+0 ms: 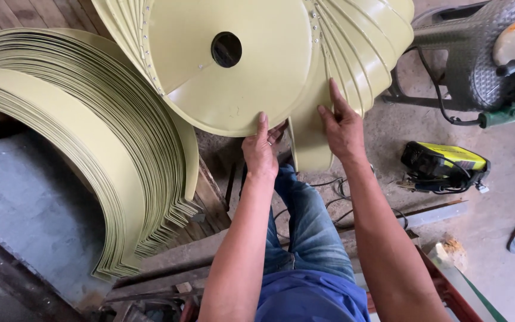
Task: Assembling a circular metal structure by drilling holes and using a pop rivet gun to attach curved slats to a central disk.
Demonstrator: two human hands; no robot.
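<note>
Left hand [260, 152] pinching – right hand [342, 126] flat, fingers spread

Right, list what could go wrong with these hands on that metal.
The left hand and right hand are bare on the yellow disc; its thin rim and the overlapping blades might cut fingers. The leaning stack of curved strips could slide. Loose cables by the feet may snag.
</note>
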